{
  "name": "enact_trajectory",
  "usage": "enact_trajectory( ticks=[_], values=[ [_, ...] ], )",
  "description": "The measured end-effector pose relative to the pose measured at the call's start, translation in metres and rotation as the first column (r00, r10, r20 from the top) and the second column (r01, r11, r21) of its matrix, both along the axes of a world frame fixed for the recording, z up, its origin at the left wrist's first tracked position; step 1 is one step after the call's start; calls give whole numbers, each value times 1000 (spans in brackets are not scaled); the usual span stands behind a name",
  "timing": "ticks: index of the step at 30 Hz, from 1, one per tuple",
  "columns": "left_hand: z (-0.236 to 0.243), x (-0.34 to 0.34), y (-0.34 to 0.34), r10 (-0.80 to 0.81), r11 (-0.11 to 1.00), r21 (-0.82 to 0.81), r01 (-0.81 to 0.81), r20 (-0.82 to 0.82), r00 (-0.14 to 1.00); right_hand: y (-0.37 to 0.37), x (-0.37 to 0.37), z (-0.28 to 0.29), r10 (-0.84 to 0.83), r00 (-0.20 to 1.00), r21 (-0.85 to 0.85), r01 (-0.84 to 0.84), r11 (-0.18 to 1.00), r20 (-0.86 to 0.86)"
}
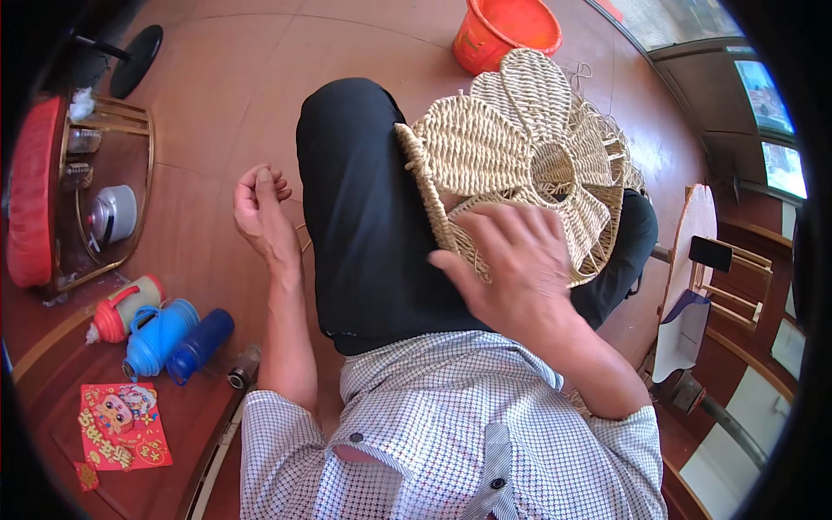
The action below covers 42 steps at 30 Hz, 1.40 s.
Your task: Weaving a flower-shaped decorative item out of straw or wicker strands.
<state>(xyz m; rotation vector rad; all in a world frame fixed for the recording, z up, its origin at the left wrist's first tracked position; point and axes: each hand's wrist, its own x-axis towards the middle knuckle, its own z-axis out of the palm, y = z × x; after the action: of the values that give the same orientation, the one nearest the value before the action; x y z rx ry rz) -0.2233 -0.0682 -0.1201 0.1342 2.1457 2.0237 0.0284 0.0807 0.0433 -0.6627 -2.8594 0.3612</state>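
A flower-shaped piece woven from straw-coloured cord rests across my thighs, with broad petals around a round central hole. Over its near side lies my right hand, back up, fingers stretched and thumb spread; whether the palm presses on the weave is hidden. Out to the left of my left knee, my left hand is held apart from the piece. Its fingers are curled with the thumb against them, and anything inside them cannot be made out. A short bit of cord shows between that wrist and my leg.
Beyond the weaving stands a red bucket, with loose cord ends near it. At left are a red-topped stool or small table, a kettle, a blue jug, a blue bottle and a red paper.
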Motion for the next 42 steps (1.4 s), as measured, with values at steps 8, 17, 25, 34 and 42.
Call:
enact_trajectory(
  ticks=[8, 17, 25, 34, 42],
  values=[
    [73, 61, 21, -279, 939, -334, 82, -603, 748, 13, -9, -30, 9, 997, -261, 10, 965, 71],
    [122, 59, 82, -563, 803, 11, 596, -318, 763, 72, 54, -3, -341, 911, -971, -239, 26, -234],
    [124, 90, 90, -663, 732, 37, 680, -191, 724, 39, 98, -67, -412, 881, -973, -218, 81, -232],
    [160, 108, 142, -887, 453, -445, 773, -314, 339, 36, 116, -61, -415, 874, -963, -185, 196, -253],
    [163, 113, 141, -933, 352, -267, 897, -171, 315, 43, 128, -41, -719, 620, -887, 78, 456, -314]
  ],
)
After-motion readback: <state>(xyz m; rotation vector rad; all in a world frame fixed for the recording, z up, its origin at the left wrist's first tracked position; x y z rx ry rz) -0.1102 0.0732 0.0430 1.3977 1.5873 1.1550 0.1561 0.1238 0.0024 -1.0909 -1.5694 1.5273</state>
